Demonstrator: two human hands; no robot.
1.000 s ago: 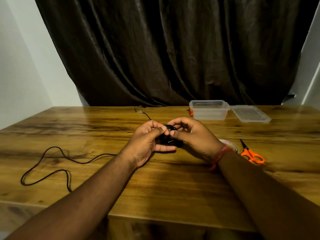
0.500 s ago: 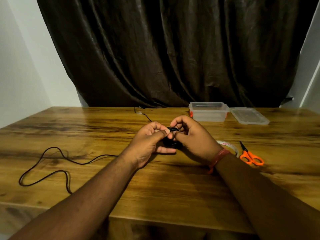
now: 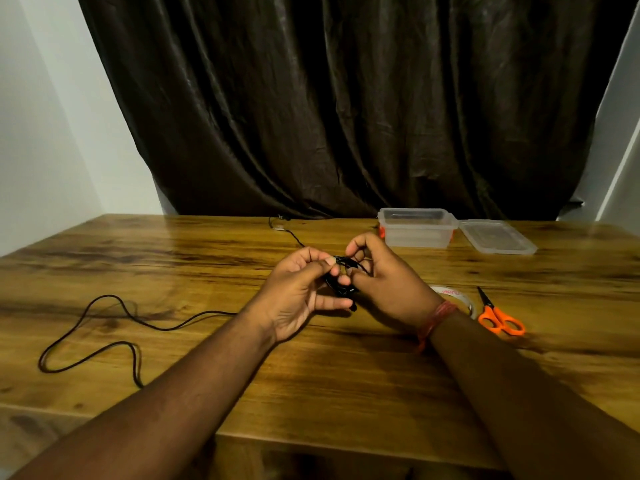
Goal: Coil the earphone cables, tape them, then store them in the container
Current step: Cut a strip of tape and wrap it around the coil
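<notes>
Both hands, left hand (image 3: 298,292) and right hand (image 3: 384,282), pinch the black cable coil (image 3: 341,282) above the surface (image 3: 346,375), each grip clamped on it.

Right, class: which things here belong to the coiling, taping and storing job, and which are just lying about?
Job:
- black cable coil, gripped by left hand and right hand
- loose cable
- tape roll
- scissors
- open container
- lid

Lying about:
- curtain
- second thin cable by the curtain; purpose unclear

Dim warm light, glare on table (image 3: 207,258) (wide-angle bend at edges), hands slightly blurred.
</notes>
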